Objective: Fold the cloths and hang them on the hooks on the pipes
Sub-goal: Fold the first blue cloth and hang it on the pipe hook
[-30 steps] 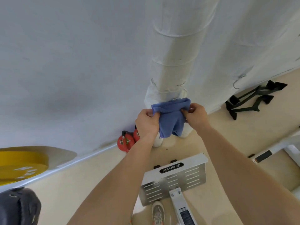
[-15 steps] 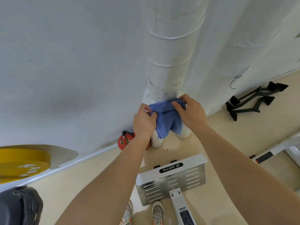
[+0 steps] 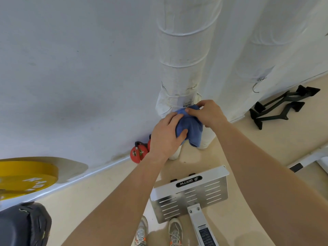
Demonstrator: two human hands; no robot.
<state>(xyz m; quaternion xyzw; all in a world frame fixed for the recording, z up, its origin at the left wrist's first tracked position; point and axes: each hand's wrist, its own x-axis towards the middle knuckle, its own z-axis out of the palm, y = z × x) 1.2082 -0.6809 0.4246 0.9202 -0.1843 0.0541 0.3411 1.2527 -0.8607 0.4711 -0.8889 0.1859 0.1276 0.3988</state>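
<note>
A folded blue cloth (image 3: 194,129) hangs in front of the left white wrapped pipe (image 3: 184,55), just below a small metal fitting on it. My left hand (image 3: 166,136) grips the cloth's left side, thumb across its front. My right hand (image 3: 206,113) pinches the cloth's top edge against the pipe. A second white pipe (image 3: 260,50) to the right carries a bare metal hook (image 3: 255,87). Whether the cloth is caught on a hook is hidden by my hands.
A white metal footplate (image 3: 191,192) of a gym machine lies on the floor below my arms, my shoes beside it. Red kettlebells (image 3: 139,153) sit at the wall. A yellow weight plate (image 3: 23,176) is at left, black push-up bars (image 3: 282,107) at right.
Both hands have moved closer together on the cloth, bunching it narrower. My right hand has shifted from its right edge to its top; my left hand now wraps its side.
</note>
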